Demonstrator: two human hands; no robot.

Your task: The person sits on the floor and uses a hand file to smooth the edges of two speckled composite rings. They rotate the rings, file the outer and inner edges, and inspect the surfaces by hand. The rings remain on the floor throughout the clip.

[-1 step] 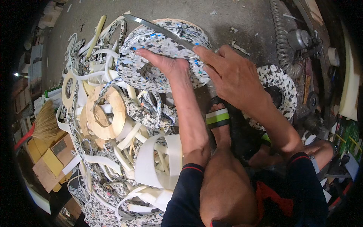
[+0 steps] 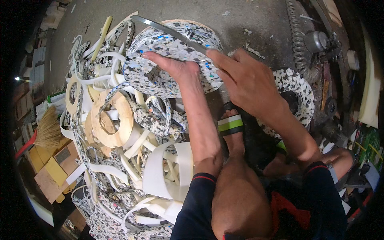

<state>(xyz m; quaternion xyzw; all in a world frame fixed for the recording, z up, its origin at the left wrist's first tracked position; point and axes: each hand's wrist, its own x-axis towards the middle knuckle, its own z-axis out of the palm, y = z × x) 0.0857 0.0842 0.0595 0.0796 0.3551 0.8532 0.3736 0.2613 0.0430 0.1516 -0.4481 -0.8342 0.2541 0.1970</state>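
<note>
My right hand [image 2: 252, 84] is closed round the handle end of a long narrow-bladed knife [image 2: 168, 30], its index finger stretched toward the blade. The blade points to the upper left, across the upper part of a thick speckled foam ring [image 2: 134, 68] in white, grey, black and blue. My left hand [image 2: 174, 68] bears on this ring, thumb stretched to the left along its face. The other left fingers are hidden by the hand and foam. A dark centre hole shows just below the thumb. The handle is covered by my right hand.
Foam strips [image 2: 108, 170] and offcuts heap up at left, with a pale ring [image 2: 122, 120] among them. A second speckled foam ring [image 2: 306, 90] lies at right, near a coiled hose [image 2: 298, 48]. A straw broom [image 2: 50, 130] stands far left. My sandalled foot [image 2: 231, 124] is between my arms.
My right hand has shifted very slightly to the right with the knife. The left hand and the foam ring look the same.
</note>
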